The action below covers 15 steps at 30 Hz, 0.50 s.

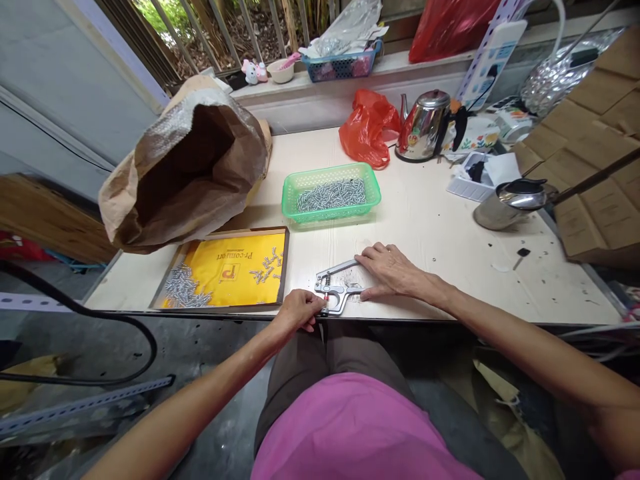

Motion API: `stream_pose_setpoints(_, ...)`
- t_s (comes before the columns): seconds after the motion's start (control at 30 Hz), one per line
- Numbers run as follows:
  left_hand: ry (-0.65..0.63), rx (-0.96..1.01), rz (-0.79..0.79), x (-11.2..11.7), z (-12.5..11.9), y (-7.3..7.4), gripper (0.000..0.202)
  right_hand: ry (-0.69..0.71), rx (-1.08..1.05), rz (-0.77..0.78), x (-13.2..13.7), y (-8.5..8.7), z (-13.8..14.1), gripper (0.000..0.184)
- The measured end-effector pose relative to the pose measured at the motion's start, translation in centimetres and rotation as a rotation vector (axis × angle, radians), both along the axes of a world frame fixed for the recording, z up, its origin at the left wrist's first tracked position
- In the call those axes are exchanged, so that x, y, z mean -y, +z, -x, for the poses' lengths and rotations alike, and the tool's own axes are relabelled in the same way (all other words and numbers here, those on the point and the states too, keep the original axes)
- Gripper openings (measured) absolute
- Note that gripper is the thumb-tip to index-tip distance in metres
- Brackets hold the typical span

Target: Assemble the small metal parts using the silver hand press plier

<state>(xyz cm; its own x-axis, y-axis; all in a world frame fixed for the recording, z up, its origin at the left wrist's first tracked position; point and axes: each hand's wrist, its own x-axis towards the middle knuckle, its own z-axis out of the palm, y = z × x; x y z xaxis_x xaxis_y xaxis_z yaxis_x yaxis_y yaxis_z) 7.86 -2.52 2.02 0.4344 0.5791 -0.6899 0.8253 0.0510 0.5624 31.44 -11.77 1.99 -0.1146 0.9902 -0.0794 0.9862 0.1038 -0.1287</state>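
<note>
Head view: silver pliers (343,291) lie sideways between the hands by the worktop's (425,233) front edge, handles spread toward the right hand (393,270), which grips their ends; the left hand (299,310) is pinched closed at their nose, on what I can't tell. Worktop runs on past the right hand. Metal pieces (185,290) lie in a tray (285,267) left of the hands; more sit in a green basket (333,215) ahead.

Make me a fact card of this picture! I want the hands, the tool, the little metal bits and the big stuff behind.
Left hand: at the front end of the tool; anything pinched there is too small to tell
Right hand: on the tool's handles
Tool: silver plier-like tool, handles spread apart
Metal bits: many in the green basket; two groups on the yellow-lined tray
Behind the tray: brown paper bag, mouth open
Behind the basket: shiny kettle, red plastic bag beside it
</note>
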Motion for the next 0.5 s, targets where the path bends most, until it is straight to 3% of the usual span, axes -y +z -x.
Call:
stream_pose_setpoints(0.1, -0.149, 0.011, -0.377, 1.0, 0.2, 0.7, 0.028, -0.016, -0.022, -0.015, 0.3, 0.1, 0.4, 0.062)
stream_pose_setpoints(0.17, -0.311, 0.096, -0.707, 1.7, -0.4, 1.0, 0.023, -0.015, -0.035, -0.024, 0.6, 0.2, 0.7, 0.051)
stream_pose_setpoints(0.23, -0.489, 0.17, -0.906, 2.1, -1.7, 1.0, 0.023, -0.014, -0.046, -0.031, 0.8, 0.1, 1.1, 0.043)
stream_pose_setpoints(0.37, -0.758, 0.215, -0.952, 1.3, -5.2, 0.5, 0.048, -0.026, -0.063, -0.036, 1.2, -0.3, 1.2, 0.042)
stream_pose_setpoints(0.5, -0.888, 0.225, -0.866, -0.3, -6.8, 0.0, 0.055, -0.031, -0.068, -0.023, 1.1, 0.0, 0.9, 0.055)
